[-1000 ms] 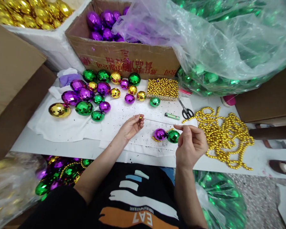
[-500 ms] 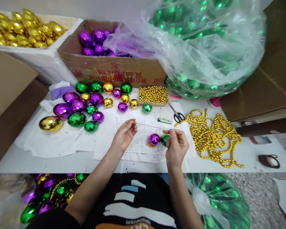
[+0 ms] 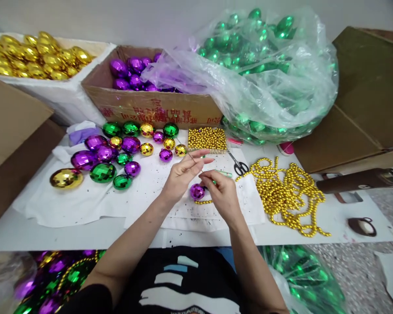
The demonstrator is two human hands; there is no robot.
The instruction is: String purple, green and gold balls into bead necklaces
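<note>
My left hand (image 3: 180, 176) is over the white cloth, fingers stretched forward, with a thin string (image 3: 190, 157) pinched between thumb and fingers. Close to it, my right hand (image 3: 222, 194) has thumb and forefinger pressed together on the string's near part. Just under the right hand lie a shiny purple ball (image 3: 197, 192) and a short row of gold beads (image 3: 203, 202); a green ball there is mostly hidden by the fingers. A green lighter (image 3: 223, 173) shows partly behind the right hand.
Several purple, green and gold balls (image 3: 105, 172) lie at left. Behind stand a tray of gold beads (image 3: 207, 138) and a carton of purple balls (image 3: 150, 109). Scissors (image 3: 240, 168), gold bead strands (image 3: 281, 192) and a brown flask (image 3: 356, 181) are at right.
My hands have come together from wide apart, and the string stretched between them is now short there. The left fingers have straightened. The view has shifted slightly.
</note>
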